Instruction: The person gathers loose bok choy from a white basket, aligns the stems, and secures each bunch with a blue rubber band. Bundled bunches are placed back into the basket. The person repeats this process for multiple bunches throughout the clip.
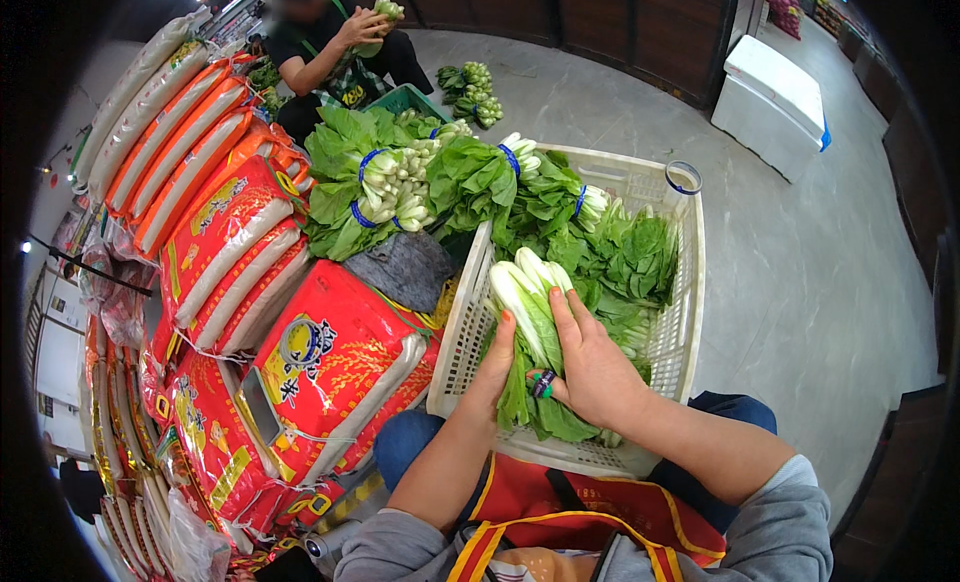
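Note:
Between my two hands, above a white plastic crate (694, 282), is a bunch of leafy greens (529, 304) with pale stalks pointing away from me. My left hand (499, 357) lies along its left side, and my right hand (592, 357) presses on its right side with fingers spread over the leaves. A small dark and green object (543, 384) sits at my right thumb. Under the bunch, the crate holds loose leafy greens (637, 255). Bunches bound with blue tape (510, 162) rest across the crate's far left edge, and more banded bunches (375, 180) are piled beyond.
Rolls of tape lie on the crate's far right corner (683, 178) and on a red rice sack (330, 364) at left. A grey cloth (405, 270) is beside the crate. A co-worker (330, 64) handles greens beyond a green crate (409, 100). A white foam box (772, 101) stands at right.

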Tool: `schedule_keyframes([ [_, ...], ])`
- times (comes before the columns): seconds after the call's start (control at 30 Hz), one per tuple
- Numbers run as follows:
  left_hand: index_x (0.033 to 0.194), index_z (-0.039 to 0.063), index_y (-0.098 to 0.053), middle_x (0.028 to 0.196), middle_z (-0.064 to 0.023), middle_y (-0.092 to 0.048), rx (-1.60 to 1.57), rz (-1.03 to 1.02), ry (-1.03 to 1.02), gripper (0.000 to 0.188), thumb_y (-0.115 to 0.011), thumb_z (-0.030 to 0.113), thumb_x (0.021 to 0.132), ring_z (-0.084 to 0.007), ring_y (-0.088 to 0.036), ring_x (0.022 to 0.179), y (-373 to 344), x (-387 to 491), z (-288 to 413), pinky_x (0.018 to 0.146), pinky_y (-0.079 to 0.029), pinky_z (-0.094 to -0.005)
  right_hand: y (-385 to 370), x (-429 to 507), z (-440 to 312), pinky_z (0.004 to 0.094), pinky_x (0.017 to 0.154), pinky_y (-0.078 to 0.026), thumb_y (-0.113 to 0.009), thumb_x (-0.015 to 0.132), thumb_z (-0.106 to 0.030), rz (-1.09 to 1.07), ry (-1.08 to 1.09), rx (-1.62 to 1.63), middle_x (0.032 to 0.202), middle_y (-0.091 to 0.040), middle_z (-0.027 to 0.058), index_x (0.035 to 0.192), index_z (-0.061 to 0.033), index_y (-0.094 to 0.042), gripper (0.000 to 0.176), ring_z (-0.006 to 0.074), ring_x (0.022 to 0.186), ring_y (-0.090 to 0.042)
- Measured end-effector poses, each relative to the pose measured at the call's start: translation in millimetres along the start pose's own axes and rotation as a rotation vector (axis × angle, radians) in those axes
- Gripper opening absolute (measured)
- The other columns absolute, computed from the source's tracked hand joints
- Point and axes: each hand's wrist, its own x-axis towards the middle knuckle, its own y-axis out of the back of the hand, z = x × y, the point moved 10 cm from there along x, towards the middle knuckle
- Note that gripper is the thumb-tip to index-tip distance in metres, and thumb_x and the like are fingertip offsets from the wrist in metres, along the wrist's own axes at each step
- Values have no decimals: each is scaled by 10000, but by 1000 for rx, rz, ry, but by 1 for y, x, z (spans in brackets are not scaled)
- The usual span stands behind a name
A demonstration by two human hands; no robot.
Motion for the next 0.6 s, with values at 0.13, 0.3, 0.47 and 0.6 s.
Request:
schedule_keyframes([
  [0.13,1490,29,-352,1428,-125,-505,140,-105,-72,985,-686,657,809,-257,-530,1282,5,4,12,1057,-456,-386,2,-4,-1,454,1093,-401,-758,830,-331,9,36,-38,1493,-249,390,1527,75,-51,1073,512,1307,-408],
  [0.3,1507,59,-338,1477,-94,-472,245,-74,-71,1077,-816,601,709,-246,-490,1330,2,-6,16,1102,-423,-408,4,-15,-13,467,1101,-394,-779,798,-353,66,123,-94,1460,-238,433,1503,113,-83,1095,545,1308,-385],
  [0.47,1504,59,-346,1481,-130,-466,70,-72,-49,840,-708,368,812,-278,-491,1330,-15,-13,19,1123,-404,-417,15,-25,-36,499,1127,-358,-821,711,-320,88,224,-143,1422,-246,489,1491,127,-147,1124,593,1308,-360],
  [0.6,1499,75,-361,1485,-145,-460,37,-52,-119,885,-721,430,773,-306,-484,1338,-21,-16,30,1125,-400,-446,33,-24,-49,528,1133,-340,-843,682,-295,87,231,-67,1443,-250,463,1507,86,-171,1129,596,1303,-366],
])
